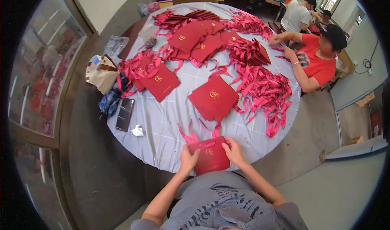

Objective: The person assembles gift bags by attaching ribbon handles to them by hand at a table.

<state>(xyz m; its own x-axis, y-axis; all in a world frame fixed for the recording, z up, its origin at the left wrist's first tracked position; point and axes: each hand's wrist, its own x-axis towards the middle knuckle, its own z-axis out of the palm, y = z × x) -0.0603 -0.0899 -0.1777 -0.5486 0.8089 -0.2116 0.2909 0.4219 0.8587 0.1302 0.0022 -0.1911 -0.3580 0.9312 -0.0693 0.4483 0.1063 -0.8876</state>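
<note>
A flat red gift bag (212,161) with a gold emblem is held upright at the table's near edge, close to my body. My left hand (189,159) grips its left side, thumb across the front. On its upper right edge, my right hand (234,151) has its thumb in front and the fingers mostly hidden behind. A pink ribbon (188,136) trails from behind the bag's top onto the cloth. Just beyond lies a neat stack of similar red bags (214,96), with ribbon ends poking out at its sides.
The round table has a pale cloth (158,138). More red bags (195,39) cover its far side, and a heap of ribboned bags (264,88) lies right. A phone (125,114), crumpled tissue (137,130) and cream bag (101,73) are left. A co-worker (315,59) sits at the right.
</note>
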